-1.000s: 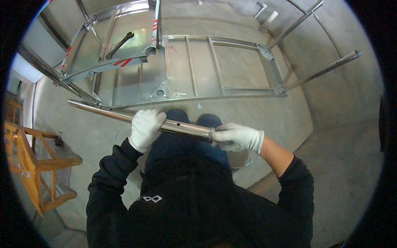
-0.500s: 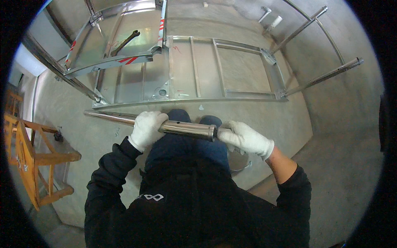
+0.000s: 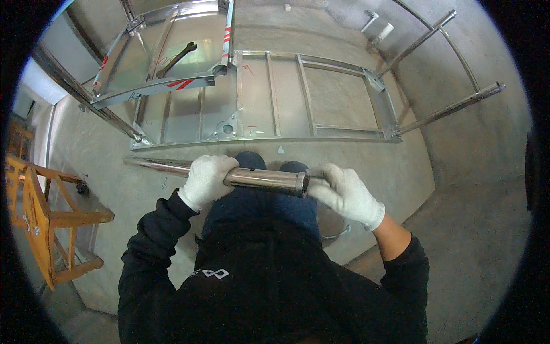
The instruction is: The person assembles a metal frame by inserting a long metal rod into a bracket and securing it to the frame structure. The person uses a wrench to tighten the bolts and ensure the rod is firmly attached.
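Observation:
A shiny metal tube (image 3: 266, 179) lies across in front of me above my thighs, its thicker, collared end toward the right. My left hand (image 3: 209, 182), in a white glove, is wrapped round the tube near its middle. At the collared end is my right hand (image 3: 348, 198), also gloved in white. Its fingers are bent together right beside the tube's opening and slightly smeared by motion. Whatever they pinch there is small and mostly hidden. The tube's narrow part runs out to the left past my left hand.
Ahead lies a flat metal frame with panels (image 3: 258, 137). A raised metal tray (image 3: 166, 89) at the far left bears an open-ended wrench (image 3: 177, 59). Tubular legs (image 3: 452, 109) rise at the right. A wooden stand (image 3: 69, 219) is on the left. A bucket (image 3: 335, 221) is partly hidden below my right hand.
My right hand has turned at the tube's end, with its fingers more raised and bent. The left hand keeps its hold, and the tube has barely shifted.

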